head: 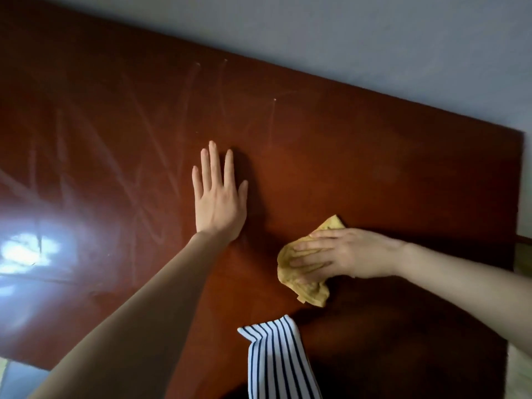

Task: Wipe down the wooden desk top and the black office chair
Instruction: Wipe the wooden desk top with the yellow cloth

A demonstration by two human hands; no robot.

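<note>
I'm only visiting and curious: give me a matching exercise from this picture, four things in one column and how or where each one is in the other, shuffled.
Things:
1. left hand
2. right hand
3. crumpled yellow cloth
4. blue-and-white striped fabric

States:
A. at the bottom of the view, nearest the camera
B. flat on the bare reddish-brown wooden desk top, fingers straight
C. fingers laid over the cloth
D. bunched on the desk under a hand

Pairs: 1-B, 2-C, 3-D, 4-A
</note>
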